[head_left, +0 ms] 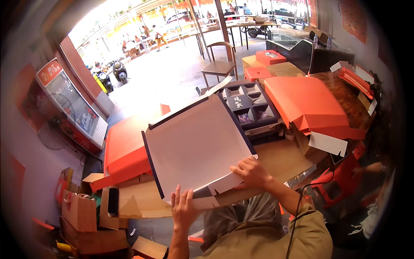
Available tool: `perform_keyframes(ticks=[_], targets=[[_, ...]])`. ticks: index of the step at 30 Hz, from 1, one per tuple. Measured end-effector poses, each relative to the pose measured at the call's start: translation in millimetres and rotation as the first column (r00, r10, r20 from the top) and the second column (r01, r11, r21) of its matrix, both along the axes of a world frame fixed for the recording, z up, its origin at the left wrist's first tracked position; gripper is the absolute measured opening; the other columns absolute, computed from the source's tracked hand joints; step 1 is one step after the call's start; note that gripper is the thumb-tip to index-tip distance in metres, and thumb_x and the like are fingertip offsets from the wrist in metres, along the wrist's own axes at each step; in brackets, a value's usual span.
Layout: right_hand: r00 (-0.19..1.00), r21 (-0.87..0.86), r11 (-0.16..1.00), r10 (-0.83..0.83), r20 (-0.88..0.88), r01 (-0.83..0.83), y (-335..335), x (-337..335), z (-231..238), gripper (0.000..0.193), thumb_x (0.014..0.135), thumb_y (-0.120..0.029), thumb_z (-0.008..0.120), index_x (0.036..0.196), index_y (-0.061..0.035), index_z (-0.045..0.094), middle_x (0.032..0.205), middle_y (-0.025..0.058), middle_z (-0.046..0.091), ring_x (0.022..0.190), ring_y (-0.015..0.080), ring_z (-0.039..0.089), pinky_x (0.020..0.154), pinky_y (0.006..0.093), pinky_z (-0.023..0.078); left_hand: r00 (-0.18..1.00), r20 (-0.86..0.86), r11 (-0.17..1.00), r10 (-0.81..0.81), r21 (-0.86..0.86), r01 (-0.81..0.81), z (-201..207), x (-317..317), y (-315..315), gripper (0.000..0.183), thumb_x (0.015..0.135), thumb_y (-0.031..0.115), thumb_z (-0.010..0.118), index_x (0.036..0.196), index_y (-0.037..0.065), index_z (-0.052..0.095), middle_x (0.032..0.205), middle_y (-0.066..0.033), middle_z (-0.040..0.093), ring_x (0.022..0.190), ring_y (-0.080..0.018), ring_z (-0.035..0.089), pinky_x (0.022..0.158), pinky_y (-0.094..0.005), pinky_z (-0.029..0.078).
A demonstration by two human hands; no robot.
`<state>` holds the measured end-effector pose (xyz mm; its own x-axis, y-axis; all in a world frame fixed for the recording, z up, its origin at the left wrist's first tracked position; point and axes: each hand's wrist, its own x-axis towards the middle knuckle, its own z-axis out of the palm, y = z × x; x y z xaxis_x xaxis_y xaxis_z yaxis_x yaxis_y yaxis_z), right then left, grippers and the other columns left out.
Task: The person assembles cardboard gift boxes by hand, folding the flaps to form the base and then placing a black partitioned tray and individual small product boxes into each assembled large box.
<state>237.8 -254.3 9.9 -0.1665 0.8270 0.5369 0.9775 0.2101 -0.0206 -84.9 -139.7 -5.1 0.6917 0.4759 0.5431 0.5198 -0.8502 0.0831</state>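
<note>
A large box lid (pixel 196 142), pale inside with dark edges, lies tilted in front of me, its near flaps partly unfolded. My left hand (pixel 183 206) is at its near left corner, fingers pointing up against the edge and gripping the corner flap. On the near right corner, my right hand (pixel 251 173) has its fingers curled over the rim, with the thumb hidden. Just beyond the lid sits a dark box tray (pixel 249 105) divided into square compartments, some with small purple things in them.
Orange box covers stand at the left (pixel 127 144) and the right (pixel 304 103) of the cardboard-topped table (pixel 282 162). A black phone-like object (pixel 113 201) lies at the left edge. Cartons (pixel 79 211) crowd the floor. A black cable (pixel 297 216) hangs by my right arm.
</note>
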Motion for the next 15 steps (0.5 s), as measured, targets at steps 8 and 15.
perform_keyframes(ticks=[8, 15], targets=[[0.995, -0.338, 0.938, -0.098, -0.033, 0.082, -65.6, -29.3, 10.8, 0.078, 0.073, -0.072, 0.078, 0.116, -0.0081, 0.063, 0.085, 0.0069, 0.06, 0.083, 0.0271, 0.063, 0.082, 0.0406, 0.046, 0.987, -0.114, 0.981, -0.116, -0.17, 0.096, 6.9, 5.3, -26.8, 0.085, 0.065, 0.043, 0.093, 0.136, 0.011, 0.059, 0.096, -0.0057, 0.061, 0.083, -0.0264, 0.067, 0.072, -0.0421, 0.053], [0.996, -0.29, 0.954, -0.088, -0.034, 0.075, -71.8, -51.2, -6.8, 0.079, 0.068, -0.045, 0.091, 0.131, -0.0107, 0.056, 0.12, 0.0113, 0.057, 0.112, 0.0306, 0.057, 0.093, 0.0426, 0.046, 0.966, -0.201, 0.932, -0.165, -0.351, 0.086, 30.8, 23.2, -25.1, 0.073, 0.07, 0.053, 0.089, 0.121, 0.008, 0.063, 0.091, -0.012, 0.064, 0.078, -0.0309, 0.07, 0.062, -0.0418, 0.055]])
